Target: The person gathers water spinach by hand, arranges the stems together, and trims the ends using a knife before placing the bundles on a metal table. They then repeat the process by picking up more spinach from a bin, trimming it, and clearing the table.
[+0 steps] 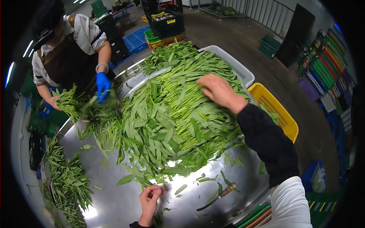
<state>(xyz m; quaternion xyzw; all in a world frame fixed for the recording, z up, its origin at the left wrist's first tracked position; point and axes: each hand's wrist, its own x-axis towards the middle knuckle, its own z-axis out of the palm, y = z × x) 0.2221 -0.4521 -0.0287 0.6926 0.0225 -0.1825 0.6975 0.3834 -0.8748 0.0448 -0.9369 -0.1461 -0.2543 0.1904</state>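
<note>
A large heap of leafy greens with long hollow-looking stems [186, 98], resembling water spinach, covers the middle of a metal table [106, 190]. My right hand [218, 90] rests over the stems on the heap's right side, fingers bent and a little apart from the thumb, with nothing visible in its grasp. Low in the view, at the heap's near edge, my left hand [150, 199] has thumb and fingers pinched together. Whatever sits between those fingertips is too small to make out. A knife [218, 195] with a wooden handle lies to the right of my left hand, among cut bits of stem.
Across the table on the left, a person with a blue glove [102, 86] holds a bunch of greens [70, 102]. More greens [70, 178] lie along the left edge. A white basket [232, 60] and a yellow basket [279, 110] stand at the right.
</note>
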